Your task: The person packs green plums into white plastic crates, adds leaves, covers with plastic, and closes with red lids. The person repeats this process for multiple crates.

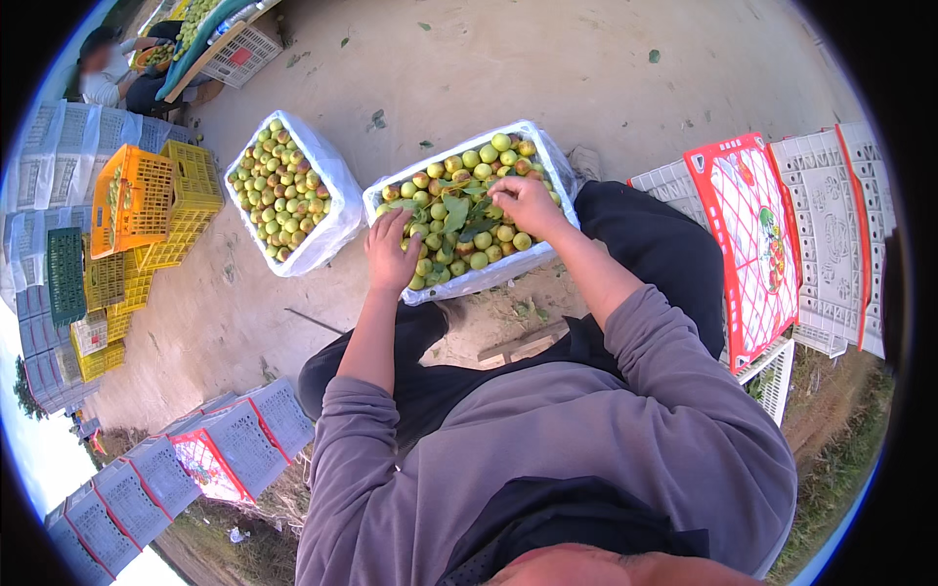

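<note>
I see the near crate, lined with white plastic and heaped with small green-yellow fruit, sitting on the bare dirt ground straight ahead of my knees, and both hands are in it. My right hand lies on top of the pile near the crate's far right part, fingers curled down among the fruit and a scatter of green leaves that lie across the middle of the heap; the fingertips are bent and close together, but I cannot tell whether they have hold of a fruit or a leaf. My left hand rests at the crate's near left edge, fingers loosely spread and pointing away from me, the palm down on the fruit and the plastic lining; I cannot tell if anything is gripped under it. Just to the left, close beside the first, stands a second lined crate, also full of the same fruit. Further left are stacks of yellow crates with an orange crate and a green crate among them, and grey crates behind. At the right lie flattened grey crates and a red-edged panel. More grey crates with red trim lie at the lower left. At the top left another person sits by a white basket
</note>
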`<state>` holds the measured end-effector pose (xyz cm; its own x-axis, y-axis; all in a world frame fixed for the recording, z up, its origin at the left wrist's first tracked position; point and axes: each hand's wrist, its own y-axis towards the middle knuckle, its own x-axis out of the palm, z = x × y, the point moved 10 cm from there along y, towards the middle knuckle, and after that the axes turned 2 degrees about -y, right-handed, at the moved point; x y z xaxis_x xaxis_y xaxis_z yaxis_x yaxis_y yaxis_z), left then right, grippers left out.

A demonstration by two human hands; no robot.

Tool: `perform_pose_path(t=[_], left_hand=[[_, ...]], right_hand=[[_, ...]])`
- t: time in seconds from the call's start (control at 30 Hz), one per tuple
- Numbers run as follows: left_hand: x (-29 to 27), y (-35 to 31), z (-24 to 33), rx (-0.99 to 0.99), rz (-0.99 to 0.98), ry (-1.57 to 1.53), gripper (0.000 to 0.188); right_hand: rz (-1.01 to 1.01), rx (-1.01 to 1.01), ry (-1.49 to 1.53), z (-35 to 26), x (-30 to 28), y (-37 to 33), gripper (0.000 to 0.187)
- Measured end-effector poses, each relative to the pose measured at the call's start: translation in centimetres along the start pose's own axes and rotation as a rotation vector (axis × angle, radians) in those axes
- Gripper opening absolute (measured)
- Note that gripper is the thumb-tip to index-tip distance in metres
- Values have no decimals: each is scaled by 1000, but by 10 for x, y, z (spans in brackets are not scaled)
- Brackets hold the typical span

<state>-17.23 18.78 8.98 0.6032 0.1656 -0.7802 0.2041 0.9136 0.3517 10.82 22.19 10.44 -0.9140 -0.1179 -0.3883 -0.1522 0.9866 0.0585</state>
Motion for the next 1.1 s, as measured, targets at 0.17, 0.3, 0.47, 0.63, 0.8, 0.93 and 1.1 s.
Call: perform_pose_path(t=[0.17,0.3,0.47,0.63,0.8,0.93,1.1], left_hand=[[39,-81,-188,-1134,143,-711,49],[108,-162,-217,-1572,-37,-842,67],[188,-153,-179,-1417,-262,-1471,46],[153,-152,-223,-1395,-71,-936,40],[127,-138,-208,-1482,256,-1690,38],[82,-101,-192,-1387,-198,-1643,41],[43,-11,-181,-1111,22,-1478,16]], right_hand=[[490,516,292,130,-131,21,34],[387,919,22,217,-135,-23,59],[112,994,645,249,-57,-29,33],[260,846,236,267,-104,-3,25],[425,947,972,274,-108,-15,27],[115,872,974,226,-97,17,34],[44,736,630,174,-107,92,22]])
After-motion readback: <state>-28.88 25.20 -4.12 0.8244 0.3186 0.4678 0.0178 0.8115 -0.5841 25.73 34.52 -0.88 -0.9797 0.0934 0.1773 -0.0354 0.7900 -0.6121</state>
